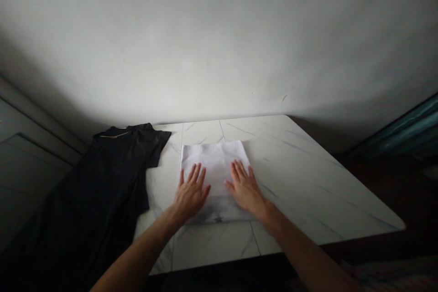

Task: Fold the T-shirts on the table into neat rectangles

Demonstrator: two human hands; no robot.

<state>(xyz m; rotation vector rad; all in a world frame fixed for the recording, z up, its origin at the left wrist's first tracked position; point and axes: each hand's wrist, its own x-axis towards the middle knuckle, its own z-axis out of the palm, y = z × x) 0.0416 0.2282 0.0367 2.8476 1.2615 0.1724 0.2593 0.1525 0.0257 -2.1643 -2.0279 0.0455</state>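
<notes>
A folded white garment (215,173) lies flat as a neat rectangle in the middle of the marble-patterned table (301,182). My left hand (190,194) rests palm down on its lower left part, with the fingers spread. My right hand (245,188) presses flat on its lower right part, also spread. Neither hand grips the cloth. To the left of the white bundle lies a black short-sleeved shirt (112,182), spread out and hanging over the table's left edge.
A plain pale wall (219,41) rises behind the table. Dark panelling (23,164) stands at the left, and a teal fabric (404,127) shows at the far right. The table's right corner ends over a dark floor.
</notes>
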